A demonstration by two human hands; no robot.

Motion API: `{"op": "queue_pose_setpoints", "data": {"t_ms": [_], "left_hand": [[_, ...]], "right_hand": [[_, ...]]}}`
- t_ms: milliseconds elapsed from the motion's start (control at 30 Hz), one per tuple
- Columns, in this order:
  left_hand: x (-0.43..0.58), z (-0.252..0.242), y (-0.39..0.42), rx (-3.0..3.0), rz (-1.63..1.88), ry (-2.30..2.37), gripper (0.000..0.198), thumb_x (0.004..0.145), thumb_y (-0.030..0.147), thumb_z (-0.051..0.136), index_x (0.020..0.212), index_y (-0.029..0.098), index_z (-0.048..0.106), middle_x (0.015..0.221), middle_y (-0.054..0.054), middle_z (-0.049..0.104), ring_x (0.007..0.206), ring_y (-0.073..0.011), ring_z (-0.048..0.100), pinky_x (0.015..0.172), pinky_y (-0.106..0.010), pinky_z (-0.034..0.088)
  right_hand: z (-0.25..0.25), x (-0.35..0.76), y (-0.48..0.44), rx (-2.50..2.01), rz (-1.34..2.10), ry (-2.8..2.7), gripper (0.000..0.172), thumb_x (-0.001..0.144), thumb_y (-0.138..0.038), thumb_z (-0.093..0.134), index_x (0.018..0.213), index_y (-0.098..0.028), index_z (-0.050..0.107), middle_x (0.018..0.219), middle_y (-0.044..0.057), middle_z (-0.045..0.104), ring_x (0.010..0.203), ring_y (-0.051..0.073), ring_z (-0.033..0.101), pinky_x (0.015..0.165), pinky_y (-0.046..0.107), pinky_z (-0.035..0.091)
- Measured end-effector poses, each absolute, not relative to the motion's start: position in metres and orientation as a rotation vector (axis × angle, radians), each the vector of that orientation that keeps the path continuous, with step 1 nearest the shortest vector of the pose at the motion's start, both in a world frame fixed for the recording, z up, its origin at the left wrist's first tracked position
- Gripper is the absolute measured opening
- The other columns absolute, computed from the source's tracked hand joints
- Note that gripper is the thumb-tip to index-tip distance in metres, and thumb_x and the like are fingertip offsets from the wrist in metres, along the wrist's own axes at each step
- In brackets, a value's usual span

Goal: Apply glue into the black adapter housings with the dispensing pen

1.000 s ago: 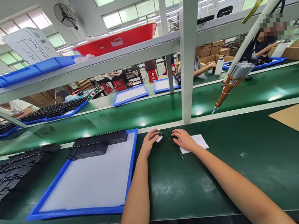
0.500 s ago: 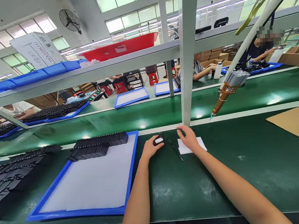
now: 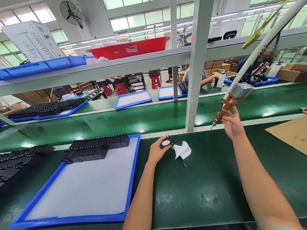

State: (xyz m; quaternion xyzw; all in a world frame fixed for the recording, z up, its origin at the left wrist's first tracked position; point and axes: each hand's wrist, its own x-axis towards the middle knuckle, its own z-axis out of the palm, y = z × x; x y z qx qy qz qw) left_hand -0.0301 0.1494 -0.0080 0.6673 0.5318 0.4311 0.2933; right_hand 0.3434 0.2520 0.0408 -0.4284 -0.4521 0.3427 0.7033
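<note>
My left hand [image 3: 157, 150] is closed around a small black device [image 3: 166, 142] with a white oval on its face, held just above the bench. Beside it lies a creased white sheet [image 3: 183, 150], partly over a thin dark tool [image 3: 183, 163] whose kind I cannot make out. To the right, my right hand [image 3: 233, 125] is raised with fingers apart at the orange barrel of a hanging dispenser-like tool [image 3: 225, 110] with a pale blue tip. The fingertips overlap the barrel; whether they touch it I cannot tell.
Left of my arm is a blue-rimmed tray [image 3: 133, 179] with rows of black boxes [image 3: 87, 153]. More black boxes [image 3: 12, 167] stand further left. A white post [image 3: 194, 91] rises at the bench's back edge. Cardboard [image 3: 297, 136] lies at right.
My right hand has left the white sheet and risen rightward to the hanging tool. The sheet is now creased and further left, against the thin tool. My left hand still holds the device.
</note>
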Motion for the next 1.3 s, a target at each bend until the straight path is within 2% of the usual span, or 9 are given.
{"op": "queue_pose_setpoints", "data": {"t_ms": [167,267,367,567,667,867,1133,1300], "left_hand": [[-0.030,-0.007,0.149,1.829,1.084,1.515,0.043,0.077,0.038,0.069,0.119,0.031,0.062,0.105,0.000,0.071,0.085,-0.0203,0.067,0.077,-0.029,0.051],[-0.030,-0.008,0.150,1.885,1.062,1.564,0.043,0.076,0.037,0.069,0.119,0.032,0.063,0.105,0.000,0.071,0.085,-0.0209,0.066,0.075,-0.028,0.049],[-0.030,-0.010,0.150,1.947,1.020,1.613,0.043,0.076,0.038,0.069,0.118,0.031,0.064,0.102,-0.002,0.071,0.089,-0.0233,0.065,0.074,-0.029,0.047],[-0.030,-0.012,0.151,1.955,0.972,1.635,0.043,0.075,0.039,0.069,0.116,0.030,0.064,0.097,-0.003,0.069,0.088,-0.0234,0.064,0.076,-0.030,0.046],[-0.029,-0.013,0.151,1.954,0.983,1.603,0.042,0.073,0.038,0.071,0.114,0.030,0.065,0.095,-0.002,0.069,0.086,-0.0218,0.063,0.075,-0.029,0.046],[-0.026,-0.011,0.152,1.946,0.997,1.548,0.042,0.072,0.040,0.071,0.112,0.029,0.065,0.094,-0.001,0.070,0.087,-0.0219,0.063,0.075,-0.030,0.047],[-0.020,0.001,0.148,1.877,1.123,1.523,0.041,0.069,0.041,0.074,0.106,0.026,0.068,0.088,-0.002,0.067,0.080,-0.0201,0.061,0.074,-0.030,0.046],[-0.019,0.004,0.147,1.872,1.156,1.507,0.041,0.070,0.040,0.074,0.107,0.024,0.067,0.093,-0.004,0.068,0.084,-0.0211,0.061,0.075,-0.031,0.046]], "right_hand": [[0.046,0.312,0.239,-0.832,0.953,-0.971,0.059,0.055,-0.028,0.076,0.107,-0.032,0.049,0.110,0.001,0.055,0.087,0.018,0.067,0.070,0.032,0.050],[0.050,0.282,0.226,-0.829,0.921,-0.938,0.053,0.060,-0.034,0.076,0.107,-0.030,0.050,0.108,-0.001,0.059,0.075,0.013,0.065,0.069,0.030,0.051],[0.054,0.244,0.212,-0.805,0.891,-0.881,0.046,0.067,-0.035,0.073,0.107,-0.026,0.053,0.097,-0.002,0.062,0.059,0.006,0.059,0.063,0.025,0.049],[0.067,0.161,0.181,-0.755,0.892,-0.863,0.031,0.074,-0.037,0.071,0.096,-0.022,0.055,0.083,-0.005,0.059,0.044,0.003,0.052,0.045,0.019,0.040],[0.074,0.133,0.174,-0.697,0.919,-0.883,0.028,0.076,-0.039,0.070,0.089,-0.022,0.052,0.079,-0.007,0.056,0.042,0.003,0.050,0.042,0.019,0.039],[0.081,0.115,0.172,-0.591,1.021,-0.762,0.033,0.075,-0.036,0.071,0.096,-0.025,0.047,0.079,-0.009,0.055,0.039,0.001,0.042,0.043,0.019,0.041],[0.081,0.118,0.174,-0.569,1.027,-0.773,0.036,0.075,-0.036,0.070,0.096,-0.026,0.043,0.079,-0.009,0.056,0.039,0.002,0.042,0.043,0.020,0.042],[0.082,0.117,0.172,-0.549,1.058,-0.771,0.035,0.076,-0.037,0.070,0.095,-0.026,0.042,0.081,-0.009,0.056,0.040,0.002,0.043,0.043,0.019,0.041]]}}
